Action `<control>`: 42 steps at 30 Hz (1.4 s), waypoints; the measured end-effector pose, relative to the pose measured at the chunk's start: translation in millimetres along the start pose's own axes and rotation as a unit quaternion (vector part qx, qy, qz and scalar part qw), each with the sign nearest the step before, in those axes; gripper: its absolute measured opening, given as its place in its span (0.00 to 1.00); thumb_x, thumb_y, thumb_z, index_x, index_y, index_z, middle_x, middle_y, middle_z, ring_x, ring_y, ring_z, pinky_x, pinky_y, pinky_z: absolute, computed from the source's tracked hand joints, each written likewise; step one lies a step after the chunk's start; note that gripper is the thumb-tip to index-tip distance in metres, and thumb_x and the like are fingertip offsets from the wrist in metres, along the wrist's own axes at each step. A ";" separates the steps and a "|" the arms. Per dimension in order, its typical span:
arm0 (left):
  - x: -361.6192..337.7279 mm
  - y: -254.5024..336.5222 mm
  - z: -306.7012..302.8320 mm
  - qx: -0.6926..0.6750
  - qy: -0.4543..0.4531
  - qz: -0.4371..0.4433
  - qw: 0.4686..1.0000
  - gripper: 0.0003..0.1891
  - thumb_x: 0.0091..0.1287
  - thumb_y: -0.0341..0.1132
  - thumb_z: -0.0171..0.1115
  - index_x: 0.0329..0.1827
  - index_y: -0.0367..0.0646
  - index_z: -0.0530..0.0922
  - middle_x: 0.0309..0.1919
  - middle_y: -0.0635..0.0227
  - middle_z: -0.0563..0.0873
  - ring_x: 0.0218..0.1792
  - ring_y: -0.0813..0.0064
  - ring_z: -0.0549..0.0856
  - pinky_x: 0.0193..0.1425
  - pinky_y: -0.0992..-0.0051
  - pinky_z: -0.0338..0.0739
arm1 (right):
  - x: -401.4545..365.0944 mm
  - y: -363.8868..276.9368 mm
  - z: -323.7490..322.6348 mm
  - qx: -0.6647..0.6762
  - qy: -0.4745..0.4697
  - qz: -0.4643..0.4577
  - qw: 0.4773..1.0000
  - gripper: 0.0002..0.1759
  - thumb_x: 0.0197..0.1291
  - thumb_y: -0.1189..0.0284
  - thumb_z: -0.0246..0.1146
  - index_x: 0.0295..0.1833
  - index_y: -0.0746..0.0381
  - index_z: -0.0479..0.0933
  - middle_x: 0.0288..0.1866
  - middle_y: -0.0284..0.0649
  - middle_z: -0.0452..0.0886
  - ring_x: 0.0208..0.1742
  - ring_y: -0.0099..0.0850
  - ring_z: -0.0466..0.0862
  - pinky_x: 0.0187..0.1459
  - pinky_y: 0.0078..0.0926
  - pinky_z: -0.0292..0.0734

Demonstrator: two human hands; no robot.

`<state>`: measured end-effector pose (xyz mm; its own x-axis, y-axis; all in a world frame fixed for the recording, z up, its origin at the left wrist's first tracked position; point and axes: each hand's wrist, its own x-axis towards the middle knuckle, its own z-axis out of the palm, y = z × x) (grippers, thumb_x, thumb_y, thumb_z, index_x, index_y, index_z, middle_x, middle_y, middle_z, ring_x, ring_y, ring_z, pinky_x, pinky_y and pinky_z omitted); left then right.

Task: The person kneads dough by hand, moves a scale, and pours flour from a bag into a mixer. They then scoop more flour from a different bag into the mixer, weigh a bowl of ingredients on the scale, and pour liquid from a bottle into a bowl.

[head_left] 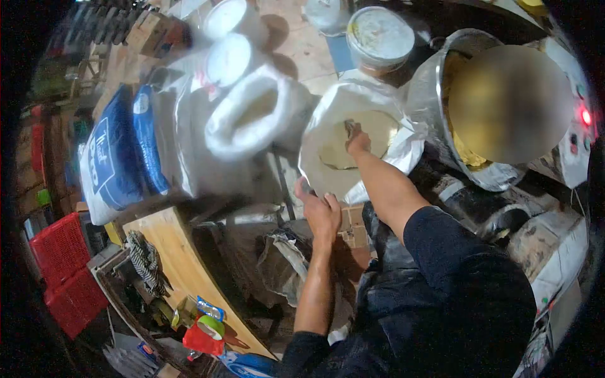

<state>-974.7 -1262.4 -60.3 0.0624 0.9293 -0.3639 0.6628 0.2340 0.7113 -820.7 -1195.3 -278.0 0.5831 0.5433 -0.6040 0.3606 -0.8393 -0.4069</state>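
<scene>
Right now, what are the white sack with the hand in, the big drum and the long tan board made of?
White sack: probably plastic, slightly shiny; its rim crumples and folds softly. Big drum: likely metal, perhaps steel; its silvery wall gleams. Tan board: smooth wood, I think, from its honey colour.

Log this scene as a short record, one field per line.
Right hand: inside the mouth of the open bag; the hand seems to have something small, too unclear to name
Left hand: at the bag's near rim; its grip is unclear
Bag contents: pale
Picture left of the bag: another white bag, its mouth open, then a blue-and-white bag
Picture right: metal bowl with yellow material, partly hidden by a blurred disc
Lower left: wooden board, red crates
</scene>
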 end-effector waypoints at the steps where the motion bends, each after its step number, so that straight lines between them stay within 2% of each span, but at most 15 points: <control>1: -2.2 -3.9 2.8 -0.013 0.020 0.027 0.999 0.32 0.54 0.28 0.54 0.59 0.33 0.47 0.44 0.39 0.71 0.44 0.50 0.76 0.51 0.62 0.68 | 8.3 6.0 11.9 0.004 -0.005 0.002 1.000 0.24 0.47 0.70 0.57 0.52 0.57 0.62 0.44 0.50 0.76 0.47 0.47 0.76 0.46 0.43 0.73; 3: -4.6 -10.9 10.9 -0.024 0.037 0.044 0.998 0.32 0.55 0.27 0.53 0.59 0.34 0.45 0.42 0.41 0.73 0.42 0.49 0.77 0.49 0.62 0.69 | 25.3 18.7 34.5 -0.013 -0.014 -0.005 1.000 0.24 0.47 0.70 0.57 0.52 0.57 0.61 0.43 0.50 0.77 0.47 0.48 0.76 0.46 0.42 0.73; 5: -7.2 -14.2 18.2 -0.004 0.058 0.086 0.995 0.32 0.57 0.24 0.53 0.59 0.35 0.43 0.45 0.46 0.71 0.43 0.61 0.76 0.49 0.69 0.69 | 36.4 37.3 53.2 -0.005 -0.002 -0.058 0.998 0.29 0.43 0.72 0.59 0.54 0.57 0.58 0.37 0.54 0.77 0.42 0.49 0.78 0.43 0.42 0.75; 9: -11.1 -10.9 27.7 -0.137 0.017 0.031 0.990 0.30 0.59 0.24 0.53 0.59 0.37 0.44 0.47 0.48 0.68 0.47 0.64 0.73 0.51 0.70 0.67 | 51.0 55.1 72.6 -0.009 -0.033 -0.069 0.997 0.29 0.40 0.70 0.61 0.51 0.59 0.60 0.37 0.52 0.77 0.42 0.50 0.78 0.44 0.42 0.74; 11: -12.0 -13.9 34.5 -0.136 0.025 0.048 0.989 0.31 0.59 0.23 0.53 0.59 0.37 0.43 0.46 0.48 0.69 0.46 0.64 0.73 0.50 0.70 0.68 | 56.4 65.1 78.0 0.067 -0.115 -0.063 0.989 0.34 0.38 0.68 0.62 0.56 0.60 0.62 0.44 0.51 0.76 0.48 0.48 0.76 0.48 0.38 0.71; 15: -13.1 -4.4 36.9 -0.083 0.010 0.051 0.995 0.31 0.58 0.22 0.53 0.59 0.38 0.44 0.43 0.47 0.73 0.43 0.62 0.76 0.48 0.69 0.70 | 57.9 80.9 90.1 0.065 0.011 -0.200 0.977 0.29 0.35 0.66 0.63 0.48 0.61 0.65 0.38 0.51 0.77 0.43 0.50 0.77 0.43 0.42 0.73; 17: -14.8 -6.2 35.8 -0.060 -0.001 0.069 0.996 0.31 0.58 0.22 0.54 0.59 0.39 0.46 0.41 0.47 0.74 0.41 0.61 0.77 0.47 0.69 0.71 | 56.7 74.2 71.2 0.114 -0.167 -0.190 0.961 0.33 0.36 0.69 0.63 0.54 0.61 0.66 0.39 0.49 0.78 0.40 0.39 0.77 0.42 0.32 0.72; 20: -13.0 -2.8 31.2 0.017 -0.023 0.111 0.993 0.29 0.57 0.23 0.55 0.60 0.39 0.50 0.40 0.47 0.75 0.39 0.60 0.79 0.45 0.69 0.72 | 60.8 64.6 39.1 0.042 -0.239 -0.224 0.944 0.29 0.37 0.70 0.62 0.51 0.63 0.68 0.35 0.46 0.78 0.37 0.35 0.76 0.40 0.31 0.71; 24: -13.0 -6.2 27.5 0.121 -0.006 0.200 0.972 0.28 0.57 0.28 0.56 0.61 0.39 0.57 0.38 0.49 0.75 0.33 0.54 0.77 0.37 0.64 0.71 | 51.0 68.1 -1.8 0.064 -0.247 -0.221 0.941 0.26 0.39 0.72 0.61 0.50 0.64 0.70 0.31 0.41 0.78 0.31 0.29 0.75 0.32 0.28 0.70; 26: -26.8 -1.6 19.2 0.098 -0.020 0.157 0.983 0.29 0.58 0.30 0.57 0.61 0.38 0.55 0.36 0.52 0.74 0.32 0.59 0.77 0.38 0.67 0.72 | 40.5 65.6 -24.6 0.104 -0.267 -0.109 0.952 0.21 0.40 0.70 0.61 0.43 0.65 0.71 0.30 0.43 0.76 0.26 0.28 0.75 0.25 0.27 0.71; 29: -53.1 -3.7 4.1 0.058 -0.021 0.140 0.988 0.31 0.57 0.33 0.59 0.61 0.37 0.53 0.33 0.56 0.72 0.30 0.63 0.76 0.38 0.71 0.72 | -3.1 50.0 -85.0 0.148 -0.225 -0.126 0.955 0.18 0.42 0.72 0.60 0.43 0.63 0.72 0.26 0.40 0.75 0.23 0.25 0.74 0.21 0.24 0.68; 35: -134.9 -100.6 -35.9 0.113 -0.026 0.157 0.981 0.33 0.56 0.34 0.60 0.62 0.37 0.52 0.41 0.50 0.72 0.38 0.57 0.76 0.44 0.68 0.70 | -65.2 51.6 -147.8 0.324 -0.210 -0.089 0.918 0.27 0.41 0.79 0.59 0.53 0.63 0.66 0.22 0.34 0.71 0.20 0.22 0.70 0.20 0.21 0.65; 39: -204.6 -183.8 -65.5 0.091 -0.011 0.136 0.986 0.35 0.54 0.34 0.60 0.62 0.36 0.52 0.49 0.45 0.71 0.45 0.52 0.76 0.49 0.65 0.69 | -105.7 61.2 -168.6 0.382 -0.136 -0.097 0.909 0.06 0.39 0.79 0.60 0.25 0.61 0.70 0.16 0.31 0.69 0.15 0.21 0.67 0.15 0.21 0.59; 40: -217.6 -203.0 -72.8 0.092 -0.012 0.144 0.985 0.35 0.54 0.34 0.60 0.62 0.36 0.52 0.49 0.45 0.71 0.45 0.52 0.76 0.49 0.65 0.69 | -120.7 61.8 -177.1 0.386 -0.130 -0.099 0.908 0.06 0.39 0.79 0.60 0.25 0.61 0.70 0.16 0.31 0.69 0.15 0.21 0.67 0.15 0.21 0.59; 42: -248.0 -231.7 -92.5 0.064 -0.044 0.018 0.997 0.36 0.53 0.35 0.62 0.61 0.36 0.52 0.47 0.46 0.72 0.43 0.55 0.77 0.48 0.65 0.69 | -155.2 61.9 -192.0 0.412 -0.078 -0.070 0.905 0.06 0.38 0.78 0.60 0.24 0.61 0.69 0.15 0.31 0.68 0.13 0.21 0.65 0.14 0.22 0.56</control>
<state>-1212.8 -1520.7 -79.2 0.1495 0.9061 -0.3959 0.7485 0.1579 0.6440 -749.2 -1335.3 -77.9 0.4401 0.6933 -0.5706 -0.2807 -0.4974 -0.8209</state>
